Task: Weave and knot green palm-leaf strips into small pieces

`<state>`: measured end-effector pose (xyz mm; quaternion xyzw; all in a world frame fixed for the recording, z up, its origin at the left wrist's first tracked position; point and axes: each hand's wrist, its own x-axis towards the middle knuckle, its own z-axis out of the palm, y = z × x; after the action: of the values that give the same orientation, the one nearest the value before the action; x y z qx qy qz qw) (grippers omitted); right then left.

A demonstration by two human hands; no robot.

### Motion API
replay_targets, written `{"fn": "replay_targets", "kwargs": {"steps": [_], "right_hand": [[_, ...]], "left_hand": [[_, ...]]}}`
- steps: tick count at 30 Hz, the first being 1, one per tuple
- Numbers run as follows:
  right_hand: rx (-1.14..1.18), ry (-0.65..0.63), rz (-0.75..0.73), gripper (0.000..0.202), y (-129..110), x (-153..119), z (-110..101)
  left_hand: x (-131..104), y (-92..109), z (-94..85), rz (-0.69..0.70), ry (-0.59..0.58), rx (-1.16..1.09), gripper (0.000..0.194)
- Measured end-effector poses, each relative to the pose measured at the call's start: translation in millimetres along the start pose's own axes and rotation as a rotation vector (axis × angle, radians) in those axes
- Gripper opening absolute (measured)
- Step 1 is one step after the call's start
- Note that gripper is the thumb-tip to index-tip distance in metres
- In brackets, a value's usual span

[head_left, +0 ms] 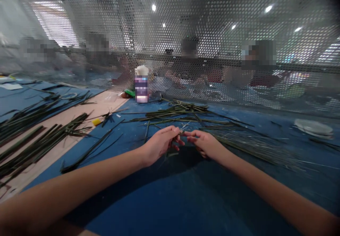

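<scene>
Above the middle of the blue table, my left hand point(165, 141) is closed in a pinch on a small bundle of thin pale strands point(185, 126). The strands poke up between the two hands. My right hand point(204, 142) meets it from the other side, with thumb and forefinger pinched at the same small piece. Its exact make is too small to tell. Just beyond the hands lies a pile of long dark green leaf strips point(175, 113). To the right of my right hand, many fine, shiny wire-like strands point(260, 149) are spread out.
More green strips point(50, 140) lie on a pinkish board point(106, 99) at left. A yellow block point(96, 122) sits nearby. Upright at the back stands a white-topped container point(141, 84), before a perforated metal screen point(217, 27) with people behind it. Stacked white dishes point(313, 128) rest at right.
</scene>
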<state>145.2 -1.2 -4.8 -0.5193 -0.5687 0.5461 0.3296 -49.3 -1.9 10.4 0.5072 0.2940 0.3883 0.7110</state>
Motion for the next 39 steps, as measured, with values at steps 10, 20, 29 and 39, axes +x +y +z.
{"fn": "replay_targets", "kwargs": {"steps": [10,20,29,39], "right_hand": [[0.224,-0.029,0.093,0.036,-15.8,-25.2,21.6],[0.302,-0.072,0.107,0.033,-11.7,-24.7,27.1],[0.348,0.050,-0.030,0.022,-12.6,-25.1,28.4],[0.406,0.004,-0.077,0.021,-5.3,-20.9,16.5]], "left_hand": [[-1.4,-5.3,-0.9,0.090,-0.063,0.282,0.025],[-17.1,-9.5,8.2,0.379,-0.131,0.829,0.026],[-7.5,-8.5,9.8,0.028,0.069,0.477,0.031],[-12.5,-5.4,13.0,-0.041,0.011,0.315,0.033]]}}
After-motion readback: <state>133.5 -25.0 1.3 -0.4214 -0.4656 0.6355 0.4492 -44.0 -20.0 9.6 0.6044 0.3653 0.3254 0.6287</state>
